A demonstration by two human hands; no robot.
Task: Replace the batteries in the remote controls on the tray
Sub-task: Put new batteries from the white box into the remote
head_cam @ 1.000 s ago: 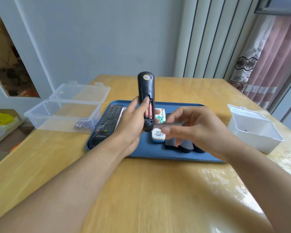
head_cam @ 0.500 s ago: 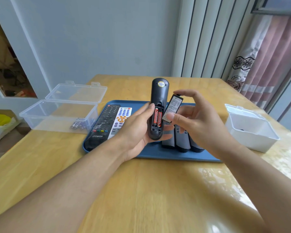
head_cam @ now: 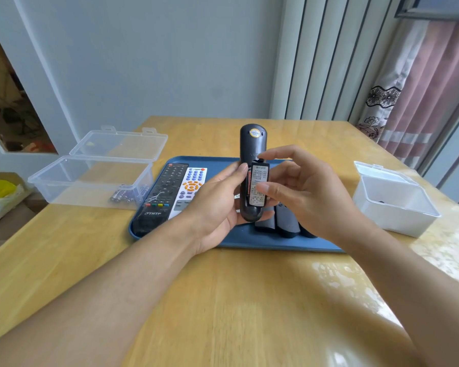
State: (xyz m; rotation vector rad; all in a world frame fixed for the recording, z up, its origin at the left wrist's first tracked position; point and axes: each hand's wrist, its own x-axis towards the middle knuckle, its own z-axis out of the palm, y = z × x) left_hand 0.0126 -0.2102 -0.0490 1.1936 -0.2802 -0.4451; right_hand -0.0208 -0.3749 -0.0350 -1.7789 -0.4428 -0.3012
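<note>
Both hands' fingers clamped: left hand [head_cam: 217,207] on upright remote [head_cam: 252,147], right hand [head_cam: 308,197] on battery cover [head_cam: 259,181], batteries mostly hidden.

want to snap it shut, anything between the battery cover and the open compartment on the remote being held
Nothing visible. The right hand holds the battery cover tilted over the black remote in the left hand; red batteries sit inside the slot.
</note>
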